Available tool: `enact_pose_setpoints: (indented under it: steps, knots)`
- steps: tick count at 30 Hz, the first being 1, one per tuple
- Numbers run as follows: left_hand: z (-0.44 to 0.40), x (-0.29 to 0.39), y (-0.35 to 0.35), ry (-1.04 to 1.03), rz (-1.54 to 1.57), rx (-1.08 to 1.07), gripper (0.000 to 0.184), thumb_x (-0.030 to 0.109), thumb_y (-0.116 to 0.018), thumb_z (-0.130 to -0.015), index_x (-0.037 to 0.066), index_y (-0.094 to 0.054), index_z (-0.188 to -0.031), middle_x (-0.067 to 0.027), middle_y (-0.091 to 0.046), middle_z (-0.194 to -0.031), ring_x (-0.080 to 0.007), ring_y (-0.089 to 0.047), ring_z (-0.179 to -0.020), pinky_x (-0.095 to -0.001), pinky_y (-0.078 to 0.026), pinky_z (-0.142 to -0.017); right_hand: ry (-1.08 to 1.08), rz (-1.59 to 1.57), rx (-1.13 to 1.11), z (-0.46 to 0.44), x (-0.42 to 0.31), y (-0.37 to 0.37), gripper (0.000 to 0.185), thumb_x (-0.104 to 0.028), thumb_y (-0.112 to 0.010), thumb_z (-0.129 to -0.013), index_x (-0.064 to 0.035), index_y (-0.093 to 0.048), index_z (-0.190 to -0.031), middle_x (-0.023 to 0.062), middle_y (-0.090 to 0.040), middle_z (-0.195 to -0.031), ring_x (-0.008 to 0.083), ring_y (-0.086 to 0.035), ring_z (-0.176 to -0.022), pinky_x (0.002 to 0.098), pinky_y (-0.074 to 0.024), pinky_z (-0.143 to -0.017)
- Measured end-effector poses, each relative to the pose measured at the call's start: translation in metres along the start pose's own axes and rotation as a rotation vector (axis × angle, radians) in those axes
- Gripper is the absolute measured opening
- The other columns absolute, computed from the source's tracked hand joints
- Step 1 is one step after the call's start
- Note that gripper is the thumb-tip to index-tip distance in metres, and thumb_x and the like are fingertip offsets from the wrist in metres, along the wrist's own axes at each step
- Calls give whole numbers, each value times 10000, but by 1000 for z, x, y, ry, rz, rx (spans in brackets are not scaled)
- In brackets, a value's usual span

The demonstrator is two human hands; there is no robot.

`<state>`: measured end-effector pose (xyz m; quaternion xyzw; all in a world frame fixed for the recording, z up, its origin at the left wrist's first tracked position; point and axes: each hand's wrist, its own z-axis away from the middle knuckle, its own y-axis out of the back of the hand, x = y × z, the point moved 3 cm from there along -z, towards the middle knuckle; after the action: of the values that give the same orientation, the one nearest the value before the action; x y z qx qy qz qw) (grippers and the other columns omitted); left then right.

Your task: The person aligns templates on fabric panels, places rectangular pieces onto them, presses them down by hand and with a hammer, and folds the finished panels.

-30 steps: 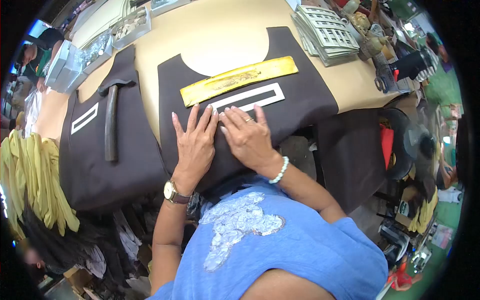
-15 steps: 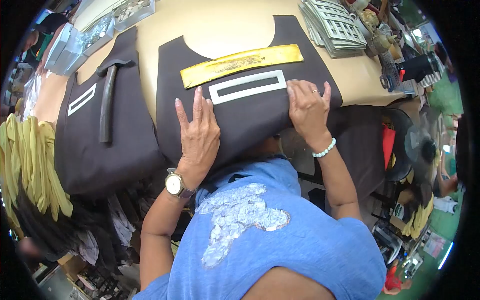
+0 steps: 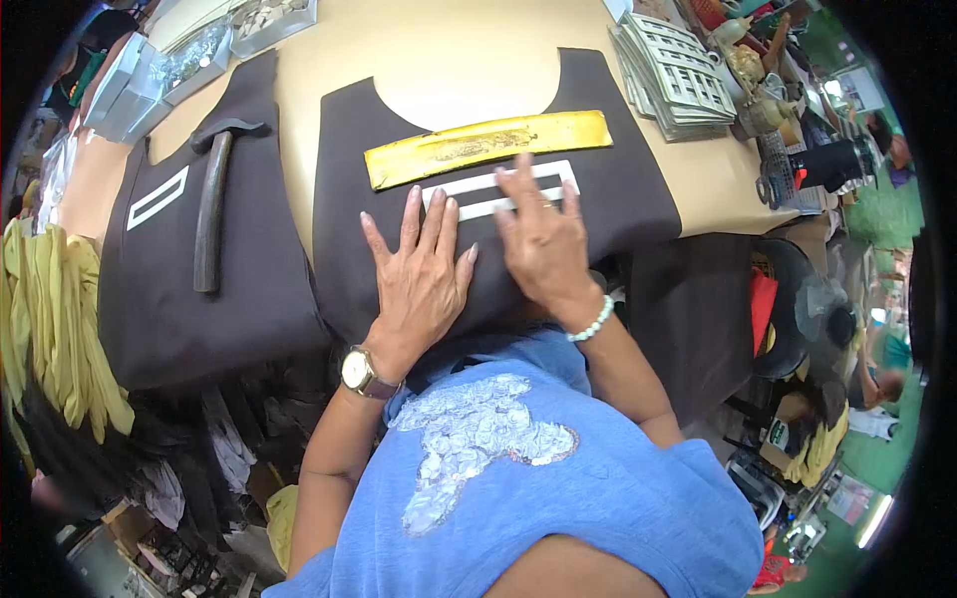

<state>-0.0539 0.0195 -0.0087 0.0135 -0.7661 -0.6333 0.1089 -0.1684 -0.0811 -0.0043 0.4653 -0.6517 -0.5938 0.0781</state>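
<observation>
A dark fabric piece (image 3: 349,140) with a curved neckline lies on the table. Across it runs a yellow strip (image 3: 488,142) with a worn brown middle. Just below the strip is a white rectangular frame (image 3: 478,208). My left hand (image 3: 419,284) rests flat, fingers spread, its fingertips at the frame's left end. Over the frame's right half is my right hand (image 3: 543,239), slightly blurred, fingers apart and holding nothing. To the left, a second dark piece (image 3: 159,289) carries a smaller white frame (image 3: 158,197) and a hammer (image 3: 211,204).
Yellow cloths (image 3: 60,319) hang at the table's left edge. Clear trays (image 3: 194,65) of small parts stand at the back left. A stack of cut-out sheets (image 3: 678,75) lies at the back right, near scissors (image 3: 768,191). The pale tabletop (image 3: 449,45) shows behind.
My right hand has moved left, from the frame's right end to over its right half. My left hand has shifted slightly right and its fingers have spread wider.
</observation>
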Motion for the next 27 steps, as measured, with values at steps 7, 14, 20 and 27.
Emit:
enact_pose_setpoints:
  steps: [7, 14, 20, 27]
  knots:
    - [6, -5, 11, 20, -33, 32, 429, 293, -452, -919, 21, -528, -1242, -123, -460, -1348, -305, -257, -1355, -674, 16, -1024, -88, 151, 135, -2, 49, 23, 500, -244, -489, -915, 8, -369, -1330, 120, -623, -1138, 271, -584, -1075, 587, -293, -992]
    - [22, -25, 41, 199, -33, 42, 383, 242, -462, -924, -6, -540, -1206, -186, -443, -1328, -382, -279, -1322, -631, -144, -1041, 106, 276, 24, -53, 44, 44, 465, -363, -601, -835, -58, -572, -1184, 155, -597, -1078, 295, -544, -1031, 471, -351, -943]
    - [3, -63, 15, 422, 82, 280, 502, 199, -470, -930, -6, -329, -1365, -304, -338, -1359, -448, -305, -1280, -505, -293, -1043, 191, 396, -72, -156, 58, -15, 424, -346, -588, -835, -122, -576, -1195, 168, -462, -1301, 325, -418, -1209, 455, -329, -990]
    - [7, -63, 10, 428, 132, 259, 414, 167, -481, -921, -31, -449, -1284, -296, -374, -1344, -462, -324, -1266, -473, -307, -1039, -100, 441, 171, -137, 76, 17, 442, -332, -581, -828, 0, -585, -1119, 168, -559, -1157, 291, -519, -1098, 413, -405, -921]
